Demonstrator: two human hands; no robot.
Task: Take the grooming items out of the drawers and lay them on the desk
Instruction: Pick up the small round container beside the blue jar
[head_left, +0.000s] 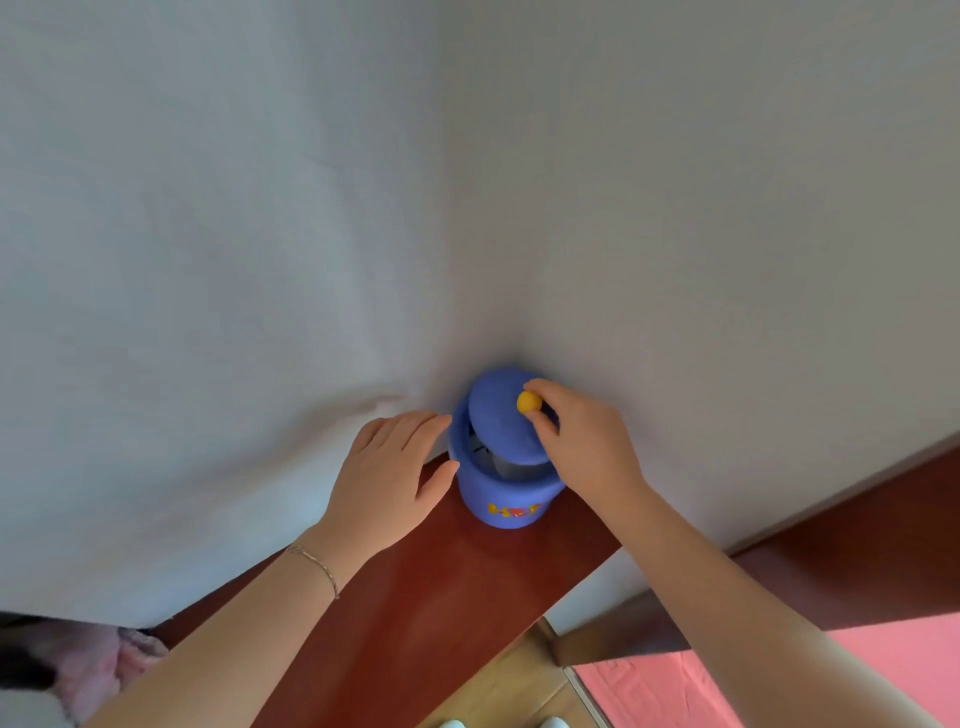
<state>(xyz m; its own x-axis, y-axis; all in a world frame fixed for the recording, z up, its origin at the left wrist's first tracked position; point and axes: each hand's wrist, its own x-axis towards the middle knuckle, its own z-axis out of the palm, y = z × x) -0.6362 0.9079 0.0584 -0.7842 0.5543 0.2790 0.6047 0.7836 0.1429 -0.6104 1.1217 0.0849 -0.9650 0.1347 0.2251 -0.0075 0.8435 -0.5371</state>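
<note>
A blue round jar (511, 501) with yellow and red letters stands on a dark red wooden desk top (415, 613), pushed into the corner of the walls. Its blue lid (501, 421) is tilted up off the rim, so part of the inside shows, with something pale in it that I cannot make out. My right hand (582, 441) pinches the lid's yellow knob (529, 401) between thumb and fingers. My left hand (389, 475) rests flat, fingers apart, against the jar's left side.
A white curtain or cloth (208, 312) hangs at the left, down to the desk. A grey wall (727, 260) stands at the right. Below lie a wood floor (509, 686), a pink mat (675, 686) and pink fluffy fabric (98, 670) at the bottom left.
</note>
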